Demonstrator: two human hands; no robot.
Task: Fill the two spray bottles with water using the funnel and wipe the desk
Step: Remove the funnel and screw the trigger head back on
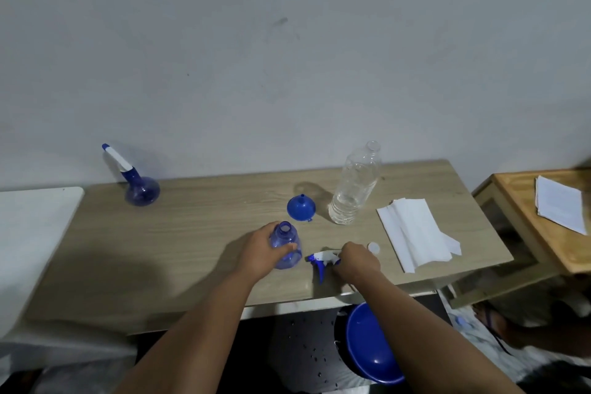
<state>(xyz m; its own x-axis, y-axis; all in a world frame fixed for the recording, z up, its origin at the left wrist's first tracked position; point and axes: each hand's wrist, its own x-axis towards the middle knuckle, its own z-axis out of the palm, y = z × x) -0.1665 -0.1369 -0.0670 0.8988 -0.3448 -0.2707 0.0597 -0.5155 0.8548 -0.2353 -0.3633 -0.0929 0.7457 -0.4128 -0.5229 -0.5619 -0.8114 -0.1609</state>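
My left hand (263,252) grips an uncapped blue spray bottle (285,246) standing on the wooden desk (198,233). My right hand (356,261) holds its white and blue spray head (321,261), which lies on the desk beside the bottle. A blue funnel (301,208) rests mouth down just behind. A clear water bottle (355,185), uncapped and partly full, stands to the funnel's right. The second blue spray bottle (139,185), with its spray head on, stands at the far left by the wall. White paper towels (415,233) lie at the right.
A small white bottle cap (373,247) lies by my right hand. A blue basin (371,345) sits on the floor below the desk's front edge, with water drops on the dark floor. A wooden side table (518,221) with a paper stands at right; a white surface (28,240) adjoins at left.
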